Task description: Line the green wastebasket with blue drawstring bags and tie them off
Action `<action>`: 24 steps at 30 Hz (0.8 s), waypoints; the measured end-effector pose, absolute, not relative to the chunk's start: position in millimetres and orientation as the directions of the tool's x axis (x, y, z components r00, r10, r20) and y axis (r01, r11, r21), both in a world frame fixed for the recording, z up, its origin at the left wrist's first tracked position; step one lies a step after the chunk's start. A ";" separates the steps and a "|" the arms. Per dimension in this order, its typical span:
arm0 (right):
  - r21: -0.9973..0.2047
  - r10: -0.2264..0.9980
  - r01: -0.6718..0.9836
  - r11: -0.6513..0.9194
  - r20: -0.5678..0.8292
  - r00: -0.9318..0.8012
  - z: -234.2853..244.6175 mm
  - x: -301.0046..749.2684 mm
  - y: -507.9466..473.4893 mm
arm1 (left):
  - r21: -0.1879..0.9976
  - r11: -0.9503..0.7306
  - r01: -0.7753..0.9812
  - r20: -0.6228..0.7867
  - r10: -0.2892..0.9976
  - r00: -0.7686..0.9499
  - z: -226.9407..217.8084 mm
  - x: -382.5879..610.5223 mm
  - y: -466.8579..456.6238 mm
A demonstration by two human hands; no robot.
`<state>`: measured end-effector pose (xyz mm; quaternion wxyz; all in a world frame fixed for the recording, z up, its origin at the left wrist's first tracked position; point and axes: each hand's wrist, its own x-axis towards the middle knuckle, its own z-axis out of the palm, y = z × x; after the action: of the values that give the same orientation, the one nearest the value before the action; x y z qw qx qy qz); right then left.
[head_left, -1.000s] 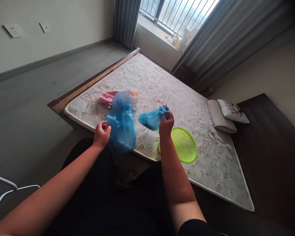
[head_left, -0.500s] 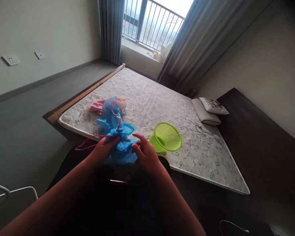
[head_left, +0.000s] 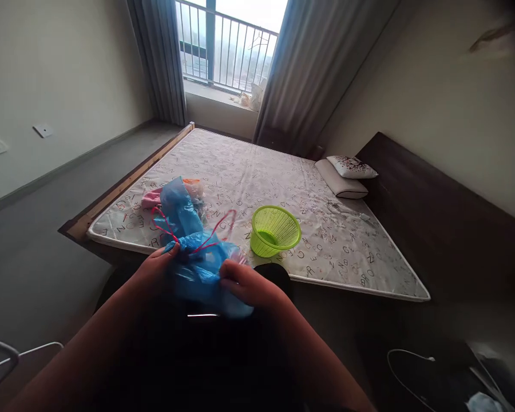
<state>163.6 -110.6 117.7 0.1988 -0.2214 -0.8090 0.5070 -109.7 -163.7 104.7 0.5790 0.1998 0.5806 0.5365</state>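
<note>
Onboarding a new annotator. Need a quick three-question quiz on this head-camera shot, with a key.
1. What colour are the cords on the blue plastic bag between the left hand and right hand?
2. True or false: the green plastic basket stands on the mattress.
3. Which hand is nearer the basket, left or right?

Key:
1. Red
2. True
3. Right
</note>
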 end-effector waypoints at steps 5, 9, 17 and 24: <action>-0.956 0.739 0.190 0.222 0.037 -0.673 104.8 167.0 -100.1 | 0.941 0.338 -0.008 -0.317 0.872 -0.372 117.3 -117.2 -157.0; -0.921 0.866 0.198 0.335 0.218 -0.449 103.4 142.7 -105.2 | 0.954 0.289 0.080 -0.258 0.928 -0.270 121.0 -109.1 -158.9; -0.998 0.906 0.032 0.049 0.031 -0.423 103.0 107.2 -111.1 | 0.920 0.221 0.322 -0.121 0.945 -0.304 135.2 -87.5 -175.7; -0.996 0.988 0.062 0.064 0.055 -0.145 112.8 154.5 -84.9 | 0.767 0.265 0.584 -0.100 0.949 -0.300 118.1 -145.8 -168.7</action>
<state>154.5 -84.9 112.8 0.4608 -0.4640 -0.5655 0.5025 -145.8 -168.7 118.1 0.2882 0.5168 0.7413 0.3167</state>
